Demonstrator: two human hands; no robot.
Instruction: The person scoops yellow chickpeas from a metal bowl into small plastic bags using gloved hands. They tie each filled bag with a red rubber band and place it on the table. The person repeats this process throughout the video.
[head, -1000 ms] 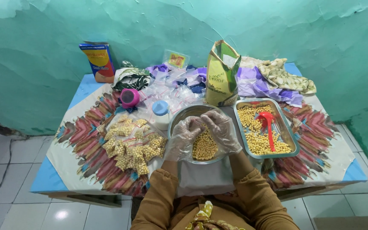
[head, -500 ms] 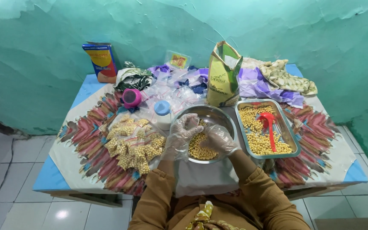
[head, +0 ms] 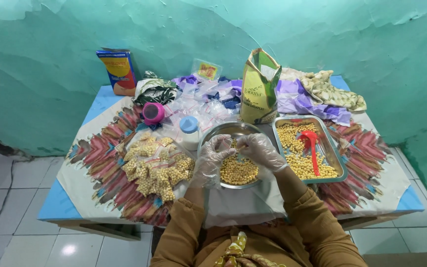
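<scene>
Two gloved hands, your left hand [head: 212, 160] and right hand [head: 260, 151], remain over the round bowl [head: 226, 131]; fingers curled, apparently pinching something small, grip unclear. Little changed.

Blue-topped table [head: 100, 101] against a teal wall, covered by a patterned cloth [head: 95, 163] with red and brown zigzag ends. Directly on the cloth: round metal bowl [head: 233, 131] of yellow pellets at centre front; rectangular metal tray [head: 334, 158] of the same pellets to the right, red scoop [head: 311, 143] inside; pile of filled small bags [head: 156, 165] to the left; white bottle with blue cap [head: 190, 132] and pink-lidded jar [head: 152, 112] behind the pile. Upright green-and-gold pouch [head: 258, 91], loose clear bags [head: 208, 101], blue-and-orange box [head: 118, 71] at the rear.
</scene>
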